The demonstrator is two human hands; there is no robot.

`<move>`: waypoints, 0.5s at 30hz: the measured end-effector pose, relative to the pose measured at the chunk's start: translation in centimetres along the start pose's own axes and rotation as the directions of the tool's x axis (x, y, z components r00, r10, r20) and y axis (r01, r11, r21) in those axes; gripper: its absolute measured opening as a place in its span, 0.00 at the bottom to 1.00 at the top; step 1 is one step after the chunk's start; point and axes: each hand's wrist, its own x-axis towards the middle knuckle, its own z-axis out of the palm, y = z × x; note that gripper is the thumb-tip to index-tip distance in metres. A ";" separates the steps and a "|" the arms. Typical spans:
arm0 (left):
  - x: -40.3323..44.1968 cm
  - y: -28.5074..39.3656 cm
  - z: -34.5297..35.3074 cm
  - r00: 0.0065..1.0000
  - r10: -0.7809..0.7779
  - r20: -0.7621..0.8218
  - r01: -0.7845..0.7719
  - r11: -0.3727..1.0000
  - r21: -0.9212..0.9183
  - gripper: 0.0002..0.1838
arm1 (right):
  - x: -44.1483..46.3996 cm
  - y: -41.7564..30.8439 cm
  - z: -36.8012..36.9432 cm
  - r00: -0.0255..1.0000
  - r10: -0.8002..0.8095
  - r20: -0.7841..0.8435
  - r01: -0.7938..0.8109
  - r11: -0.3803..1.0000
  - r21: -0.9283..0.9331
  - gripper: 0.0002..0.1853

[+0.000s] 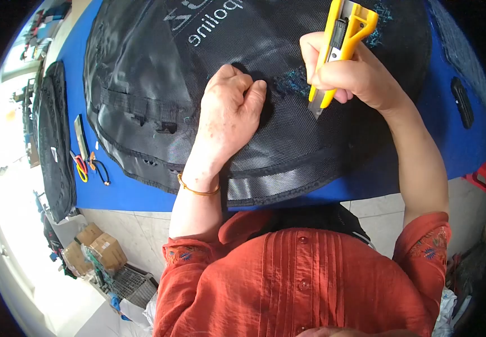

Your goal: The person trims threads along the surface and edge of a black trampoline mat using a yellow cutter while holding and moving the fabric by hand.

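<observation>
A large black mesh trampoline mat [293, 137] with white lettering lies spread over the blue table. My left hand [229, 109], closed in a fist and wearing a thin bracelet on the wrist, grips the mat near its middle; the fingertips are hidden. In my right hand [344, 73] is a yellow utility knife [341, 39], its blade pointing down at the mesh. The blade tip is at or just above the surface; I cannot tell which. Blue-green thread scraps [291, 81] lie between my two hands, with more thread bits [380, 25] farther back.
Red-and-yellow scissors [81, 168] and a flat long tool [80, 136] lie on the blue table [105, 194] at left. A folded black piece [57, 146] hangs at its left edge. A small black strip [462, 103] is at right. Cardboard boxes [105, 251] stand on the floor.
</observation>
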 end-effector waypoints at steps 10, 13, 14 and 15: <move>-0.2 -0.1 -0.6 0.998 -0.010 0.054 0.008 1.000 0.026 0.11 | 0.1 1.3 1.3 0.994 -0.076 -0.075 0.073 0.996 -0.041 0.05; -0.3 -0.7 -0.7 0.995 -0.021 0.093 0.021 1.000 0.008 0.12 | 0.3 1.8 1.7 0.987 -0.152 -0.060 0.148 0.987 -0.068 0.03; -0.3 -0.8 -0.7 0.995 -0.022 0.094 0.022 1.000 0.008 0.12 | 0.3 2.0 1.8 0.987 -0.151 -0.059 0.147 0.987 -0.067 0.03; -0.3 -0.8 -0.8 0.995 -0.020 0.096 0.020 1.000 0.006 0.12 | 0.3 2.1 1.8 0.983 -0.168 -0.068 0.161 0.982 -0.100 0.03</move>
